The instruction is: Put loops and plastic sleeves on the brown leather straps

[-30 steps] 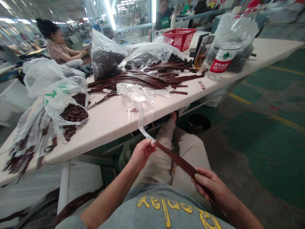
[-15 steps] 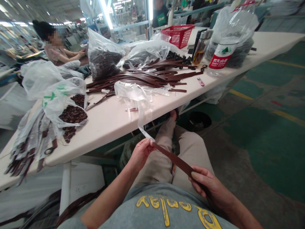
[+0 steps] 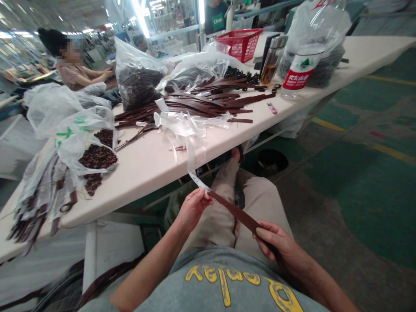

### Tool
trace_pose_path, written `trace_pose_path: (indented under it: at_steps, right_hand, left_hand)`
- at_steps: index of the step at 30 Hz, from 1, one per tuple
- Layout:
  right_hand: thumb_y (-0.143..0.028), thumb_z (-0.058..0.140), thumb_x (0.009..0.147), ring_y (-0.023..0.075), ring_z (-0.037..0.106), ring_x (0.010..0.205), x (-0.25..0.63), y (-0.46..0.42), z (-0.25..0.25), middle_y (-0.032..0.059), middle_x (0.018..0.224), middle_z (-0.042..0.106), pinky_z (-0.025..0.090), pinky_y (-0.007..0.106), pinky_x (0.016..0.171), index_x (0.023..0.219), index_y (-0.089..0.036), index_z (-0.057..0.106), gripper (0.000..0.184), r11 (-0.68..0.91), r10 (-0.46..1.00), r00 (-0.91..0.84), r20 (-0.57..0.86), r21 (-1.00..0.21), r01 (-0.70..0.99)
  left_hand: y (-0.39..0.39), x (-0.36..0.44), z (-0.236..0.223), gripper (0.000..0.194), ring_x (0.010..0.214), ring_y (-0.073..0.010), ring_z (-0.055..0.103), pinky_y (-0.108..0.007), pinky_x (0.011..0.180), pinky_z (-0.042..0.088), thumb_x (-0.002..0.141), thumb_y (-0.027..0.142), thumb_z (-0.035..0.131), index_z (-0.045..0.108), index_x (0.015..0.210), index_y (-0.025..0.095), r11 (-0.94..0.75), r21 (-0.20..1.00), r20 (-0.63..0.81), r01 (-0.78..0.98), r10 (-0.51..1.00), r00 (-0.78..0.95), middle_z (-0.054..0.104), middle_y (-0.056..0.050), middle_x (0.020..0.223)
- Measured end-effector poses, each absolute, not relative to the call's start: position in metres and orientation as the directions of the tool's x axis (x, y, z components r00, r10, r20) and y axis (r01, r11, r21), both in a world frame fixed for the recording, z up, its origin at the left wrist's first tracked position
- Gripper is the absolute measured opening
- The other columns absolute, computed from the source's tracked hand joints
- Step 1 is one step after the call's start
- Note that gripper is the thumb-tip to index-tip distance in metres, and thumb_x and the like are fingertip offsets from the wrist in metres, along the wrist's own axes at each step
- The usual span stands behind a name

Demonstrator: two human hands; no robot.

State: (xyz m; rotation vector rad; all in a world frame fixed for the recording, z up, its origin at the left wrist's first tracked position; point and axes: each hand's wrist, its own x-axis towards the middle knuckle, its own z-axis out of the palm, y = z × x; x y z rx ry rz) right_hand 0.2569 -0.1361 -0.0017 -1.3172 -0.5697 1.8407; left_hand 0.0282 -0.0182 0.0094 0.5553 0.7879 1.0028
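My left hand pinches one end of a dark brown leather strap between thumb and fingers. My right hand grips the strap further along, and its far end is hidden in that hand. A narrow strip of white plastic film runs from the strap's end near my left fingers up to a crumpled heap of film on the table. Behind that heap lies a pile of long brown leather straps.
The white table edge runs in front of my knees. On it stand plastic bags of dark small parts, a red basket, a steel flask, a bottle and pink-handled snips. A co-worker sits at far left. Green-painted floor lies right.
My right hand has slid along the strap toward my left hand, leaving less strap showing between them. The view has tilted, so the table sits higher in the picture.
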Motion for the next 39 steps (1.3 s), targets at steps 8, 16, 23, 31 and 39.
trace_pose_path:
  at_steps: [8, 16, 23, 31, 39]
  right_hand:
    - [-0.054, 0.070, 0.078, 0.0024, 0.036, 0.041, 0.249, -0.126, 0.005, -0.0070, 0.050, 0.051, 0.026, 0.016, 0.040, 0.081, -0.016, 0.063, 0.039, -0.554, 0.832, -0.183, -0.523, -0.798, -0.239]
    - [-0.062, 0.065, 0.078, 0.0054, 0.041, 0.047, 0.246, -0.122, 0.015, -0.0064, 0.054, 0.051, 0.032, 0.018, 0.044, 0.081, -0.017, 0.062, 0.045, -0.507, 0.854, -0.169, -0.493, -0.860, -0.053]
    - [-0.060, 0.060, 0.082, 0.0078, 0.045, 0.048, 0.233, -0.105, 0.021, -0.0059, 0.056, 0.051, 0.038, 0.021, 0.047, 0.076, -0.018, 0.057, 0.042, -0.407, 0.894, -0.167, -0.416, -0.910, 0.083]
    - [-0.050, 0.053, 0.089, 0.0091, 0.050, 0.049, 0.206, -0.061, 0.024, -0.0056, 0.060, 0.052, 0.039, 0.022, 0.048, 0.089, -0.019, 0.061, 0.033, -0.230, 0.960, -0.122, -0.252, -0.959, 0.167]
    - [-0.045, 0.054, 0.088, 0.0130, 0.058, 0.056, 0.207, -0.064, 0.023, -0.0030, 0.065, 0.061, 0.044, 0.025, 0.056, 0.088, -0.019, 0.062, 0.028, -0.186, 0.952, -0.195, -0.235, -0.952, 0.242]
  left_hand:
    - [-0.014, 0.027, 0.009, 0.031, 0.064, -0.0102, 0.059, -0.022, 0.067, 0.050, 0.070, 0.038, 0.082, 0.066, 0.064, 0.013, 0.458, 0.727, -0.329, -0.512, 0.886, 0.327, 0.064, -0.002, 0.068]
    - [-0.003, 0.026, 0.007, 0.037, 0.065, -0.0108, 0.061, -0.025, 0.070, 0.051, 0.062, 0.040, 0.087, 0.073, 0.082, 0.012, 0.464, 0.781, -0.390, -0.419, 0.885, 0.252, 0.071, -0.004, 0.077]
    - [-0.010, 0.034, 0.004, 0.034, 0.073, -0.0147, 0.065, -0.026, 0.075, 0.050, 0.061, 0.036, 0.088, 0.075, 0.079, 0.009, 0.522, 0.748, -0.435, -0.409, 0.852, 0.291, 0.074, -0.009, 0.082]
    - [-0.020, 0.054, 0.008, 0.047, 0.078, -0.0180, 0.066, -0.029, 0.074, 0.050, 0.064, 0.043, 0.086, 0.075, 0.098, 0.013, 0.527, 0.723, -0.409, -0.446, 0.848, 0.338, 0.074, -0.011, 0.094]
    - [0.028, 0.033, 0.029, 0.040, 0.061, -0.0111, 0.063, -0.021, 0.060, 0.050, 0.055, 0.036, 0.091, 0.073, 0.081, 0.010, 0.410, 0.703, -0.431, -0.582, 0.896, 0.110, 0.070, -0.005, 0.070]
